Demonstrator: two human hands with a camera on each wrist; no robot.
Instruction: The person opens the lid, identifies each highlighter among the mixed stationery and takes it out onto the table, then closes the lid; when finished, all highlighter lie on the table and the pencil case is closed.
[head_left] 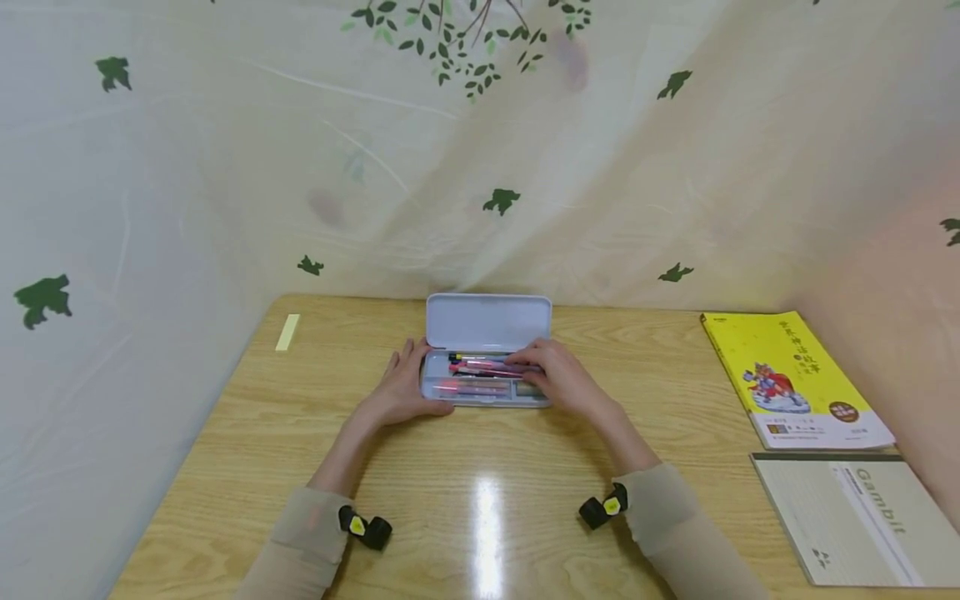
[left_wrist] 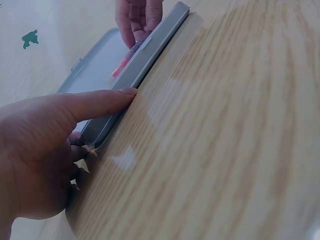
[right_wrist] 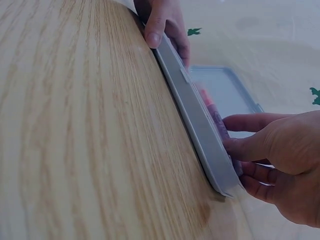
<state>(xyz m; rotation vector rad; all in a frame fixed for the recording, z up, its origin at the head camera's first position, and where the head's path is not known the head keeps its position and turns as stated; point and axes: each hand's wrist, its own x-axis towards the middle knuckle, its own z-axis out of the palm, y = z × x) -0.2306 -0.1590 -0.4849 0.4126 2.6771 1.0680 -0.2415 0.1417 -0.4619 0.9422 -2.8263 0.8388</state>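
Observation:
An open light-blue pencil case (head_left: 487,323) lies at the back of the wooden table, its lid raised toward the cloth. Several pens (head_left: 480,364) fill its rear compartment, and pink-tipped pens (head_left: 471,387) lie in the front one. My left hand (head_left: 401,387) grips the case's left end, thumb along the front wall and the other fingers round the side and back. At the right end, my right hand (head_left: 566,379) reaches over the rim. In the right wrist view its thumb and fingers pinch a purple pen with a pink end (right_wrist: 215,114); the fingertips are partly hidden.
A yellow book (head_left: 787,375) lies at the table's right side, with a pale Gambit notepad (head_left: 847,517) in front of it. One small pale-yellow strip (head_left: 287,332) is at the back left. Patterned cloth (head_left: 420,183) hangs behind and at both sides.

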